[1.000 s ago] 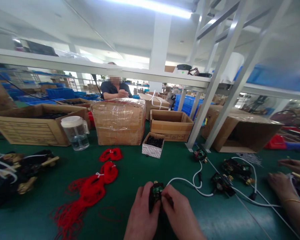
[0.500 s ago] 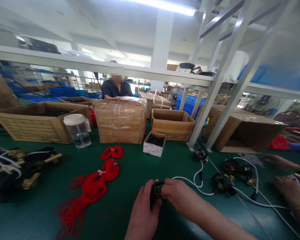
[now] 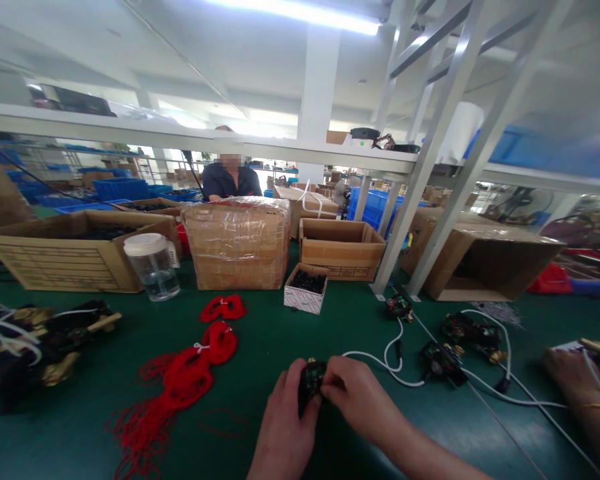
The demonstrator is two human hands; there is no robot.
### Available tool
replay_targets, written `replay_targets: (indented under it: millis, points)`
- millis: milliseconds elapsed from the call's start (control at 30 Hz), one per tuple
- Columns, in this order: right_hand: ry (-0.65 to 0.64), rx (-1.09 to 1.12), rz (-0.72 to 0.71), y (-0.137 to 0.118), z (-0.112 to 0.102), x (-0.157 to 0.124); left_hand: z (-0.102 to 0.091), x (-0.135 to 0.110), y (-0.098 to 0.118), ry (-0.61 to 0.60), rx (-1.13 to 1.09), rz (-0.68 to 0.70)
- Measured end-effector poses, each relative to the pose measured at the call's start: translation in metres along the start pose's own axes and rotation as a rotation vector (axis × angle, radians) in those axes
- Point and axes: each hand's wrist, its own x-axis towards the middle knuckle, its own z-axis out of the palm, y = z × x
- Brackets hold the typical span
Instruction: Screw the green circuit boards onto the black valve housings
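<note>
Near the front middle of the green table, my left hand (image 3: 286,419) grips a small black assembly (image 3: 312,381) with a green circuit board and a brass fitting on top. My right hand (image 3: 356,395) pinches at the right side of that assembly, its fingertips closed together; whatever lies between them is too small to make out. A white cable (image 3: 367,358) runs out to the right from behind my right hand. Left of my hands lie red wire bundles (image 3: 187,383), tied with white ties, and one loose red wire loop (image 3: 223,423).
Similar assemblies with white cables (image 3: 443,363) lie to the right, near a co-worker's hand (image 3: 565,373). More are piled at the left (image 3: 55,340). A small box of black parts (image 3: 304,299), a water jug (image 3: 153,267) and cardboard boxes (image 3: 237,247) stand behind. Metal shelf legs (image 3: 415,220) rise at right.
My right fingers have shifted slightly on the assembly, showing more of its circuit board. One of the co-worker's hands at the right has left view. The view has shifted a little.
</note>
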Motion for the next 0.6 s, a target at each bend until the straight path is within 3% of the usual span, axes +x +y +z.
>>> replay_targets:
  millis: [333,467,600]
  points:
    - [0.433,0.359,0.191,0.007,0.072,-0.024,-0.004,-0.002,0.009,-0.003,-0.011,0.001]
    - [0.533,0.422,0.324,0.003,0.085,-0.023,-0.006,-0.003,0.010,-0.016,-0.014,-0.018]
    - [0.546,0.479,0.358,0.001,0.088,-0.020,-0.006,-0.003,0.010,-0.033,-0.012,-0.027]
